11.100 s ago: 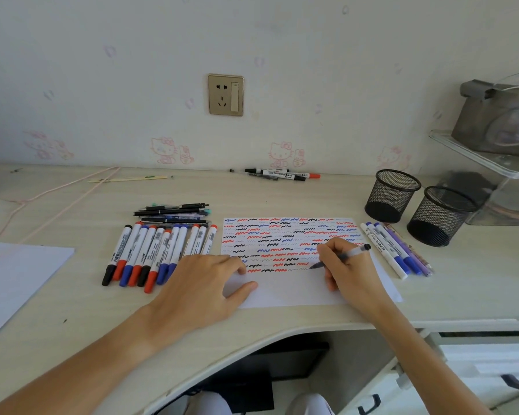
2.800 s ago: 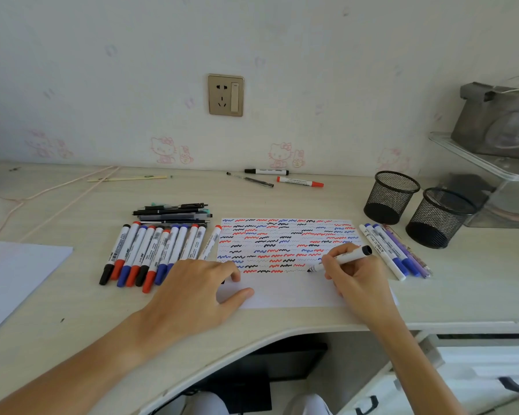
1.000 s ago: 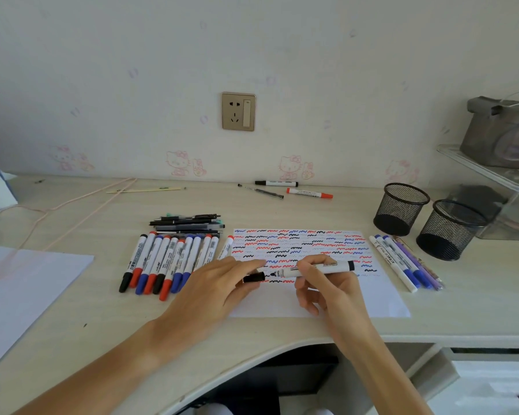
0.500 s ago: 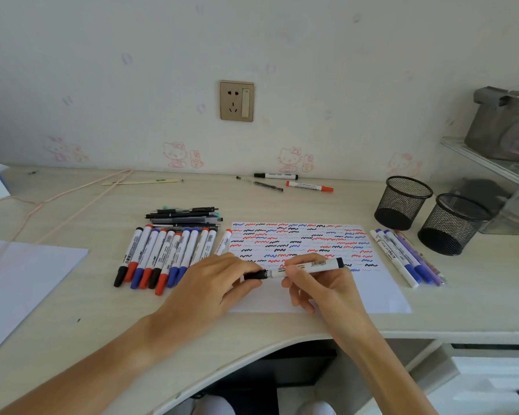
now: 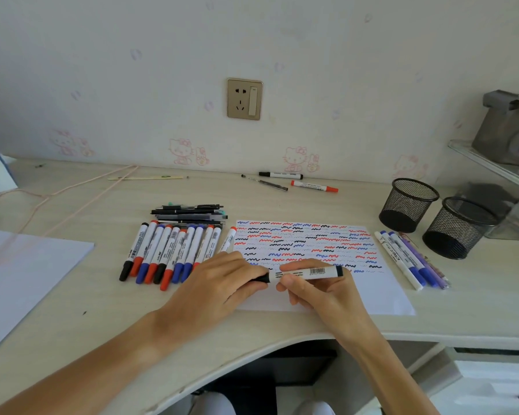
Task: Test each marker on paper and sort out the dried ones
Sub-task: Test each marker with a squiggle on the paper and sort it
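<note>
Both hands hold one black marker level above the paper's near half.

The left hand (image 5: 219, 283) pinches the black cap end while the right hand (image 5: 315, 287) curls round the white barrel of the marker (image 5: 304, 273); the cap looks seated or nearly so. I judge it light, rigid and smooth plastic, somewhat slippery, best gripped mid-barrel with the other hand on the cap. The paper (image 5: 312, 259), thin and limp, carries red, blue and black squiggles. At nine o'clock of it lies a row of markers (image 5: 174, 253), round white barrels with coloured caps; at three o'clock more pens (image 5: 408, 259) and two black mesh cups (image 5: 432, 217), stiff wire. The bench (image 5: 72, 295) is pale woodgrain.
</note>
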